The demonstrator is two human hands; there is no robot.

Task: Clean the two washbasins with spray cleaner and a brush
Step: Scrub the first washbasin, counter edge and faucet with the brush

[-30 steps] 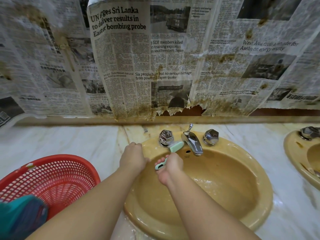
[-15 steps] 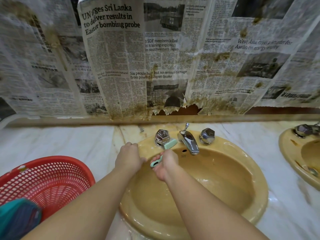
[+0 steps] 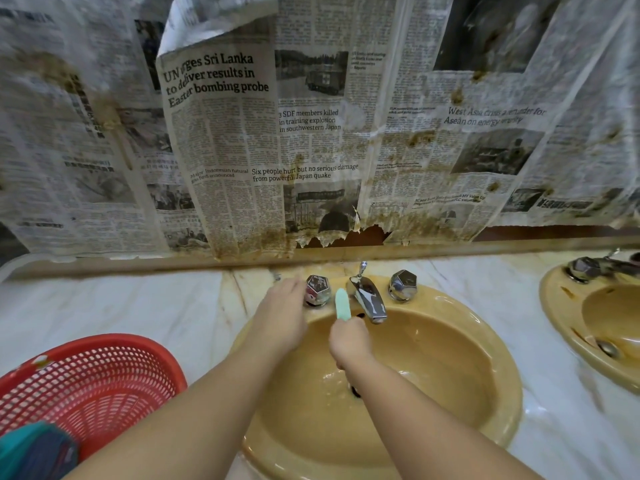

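- Stained newspaper [image 3: 311, 140] hanging across the wall above a white marble counter [image 3: 131, 306], torn along its lower edge behind the taps.
- Against half a second ago: brush [image 3: 343, 304] swung from a slant toward the upper right to nearly upright; left hand [image 3: 282, 315] moved up from the basin rim to beside the left tap knob [image 3: 317, 289].
- Right hand [image 3: 349, 342] closed around the lower handle of the brush, above the bowl of the near washbasin [image 3: 491, 344].
- Pale green brush: long axis close to vertical in view, visible end pointing away toward the wall, leaning slightly left, sitting between the left tap knob and the chrome spout [image 3: 369, 299]. Bristles not made out.
- Left hand lying on the back rim, fingers reaching toward the left tap knob; blurred, so cannot tell whether touching or grasping.
- Right tap knob [image 3: 402, 285] standing free on the far side of the spout.
- Narrow room around the brush end, with knob just beside it on one side and spout on the other; open bowl below and to the right.
- Red mesh basket [image 3: 104, 372] on the counter well to the left, apart from the basin rim.
- Second washbasin [image 3: 568, 327] at the right edge, separated by a strip of bare counter.
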